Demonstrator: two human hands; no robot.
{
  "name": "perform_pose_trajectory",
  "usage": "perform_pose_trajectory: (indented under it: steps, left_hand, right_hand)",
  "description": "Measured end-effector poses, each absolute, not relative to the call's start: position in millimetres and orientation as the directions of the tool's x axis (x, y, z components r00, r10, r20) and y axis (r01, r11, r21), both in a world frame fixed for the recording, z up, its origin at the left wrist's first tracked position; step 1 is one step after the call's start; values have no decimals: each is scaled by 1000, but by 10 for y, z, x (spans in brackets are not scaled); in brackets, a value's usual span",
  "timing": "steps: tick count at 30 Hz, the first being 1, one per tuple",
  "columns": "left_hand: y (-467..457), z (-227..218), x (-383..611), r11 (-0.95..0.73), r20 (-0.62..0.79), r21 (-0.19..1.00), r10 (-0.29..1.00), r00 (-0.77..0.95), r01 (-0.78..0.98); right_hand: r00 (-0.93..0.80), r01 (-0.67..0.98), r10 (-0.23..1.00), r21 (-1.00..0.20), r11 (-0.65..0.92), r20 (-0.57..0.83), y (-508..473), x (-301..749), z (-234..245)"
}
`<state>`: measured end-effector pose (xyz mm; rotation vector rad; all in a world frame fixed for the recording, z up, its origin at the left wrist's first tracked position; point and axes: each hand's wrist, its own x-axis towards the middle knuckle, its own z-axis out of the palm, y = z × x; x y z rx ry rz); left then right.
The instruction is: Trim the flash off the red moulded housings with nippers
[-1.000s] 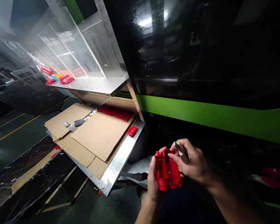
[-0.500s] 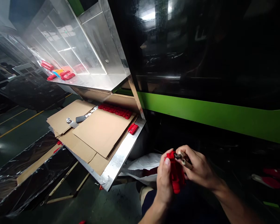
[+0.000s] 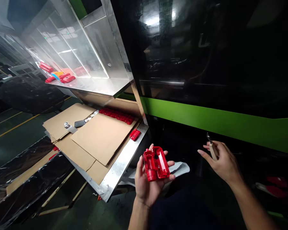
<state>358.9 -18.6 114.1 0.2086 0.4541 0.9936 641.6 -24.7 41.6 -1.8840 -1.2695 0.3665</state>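
My left hand point(image 3: 147, 182) lies palm up with a red moulded plastic shell point(image 3: 156, 163) resting in it, hollow side up, fingers curled round its edges. Off to the right, my right hand point(image 3: 220, 161) is apart from the shell and grips a small trimming knife point(image 3: 211, 147) with a pale handle, its metal tip pointing up. Both hands hang in front of a dark machine front with a green band point(image 3: 220, 123).
A steel bench point(image 3: 121, 163) at left carries cardboard sheets point(image 3: 103, 135), a row of red parts point(image 3: 116, 115), one loose red part point(image 3: 134, 134) and a metal tool point(image 3: 73, 126). A steel shelf point(image 3: 96, 84) above holds more red parts point(image 3: 62, 78). White wrapping point(image 3: 180, 167) lies below my hands.
My hands have parted: the right one drew the knife away to the right, and the left one turned palm up, showing the shell's hollow inside.
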Motion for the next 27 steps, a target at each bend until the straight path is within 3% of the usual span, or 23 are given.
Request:
perform_pose_trajectory:
  steps: [4,8,12,18,23,27]
  left_hand:
    - [-235,1199,3585,562,-150,361,823,548,-744]
    - [-224,1200,3559,639,-79,305,756,650,-706]
    - [-207,1161,3521,755,-61,221,643,764,-618]
    - [-245,1258,3570,740,-83,224,662,745,-634]
    - [-277,1327,3621,740,-98,262,659,745,-620]
    - [-290,1341,3625,780,-77,260,604,793,-569]
  right_hand:
    - [327,468,940,-881,-75,94,-325,6331,528]
    - [124,523,975,-847,96,187,-291,6331,762]
    - [-80,668,931,-674,315,356,-262,6375,1111]
    - [-365,673,673,-317,668,644,-220,6336,1679]
    - [-484,641,574,-179,746,660,-208,6261,2042]
    - [-634,617,508,-14,787,583,-225,6153,2248]
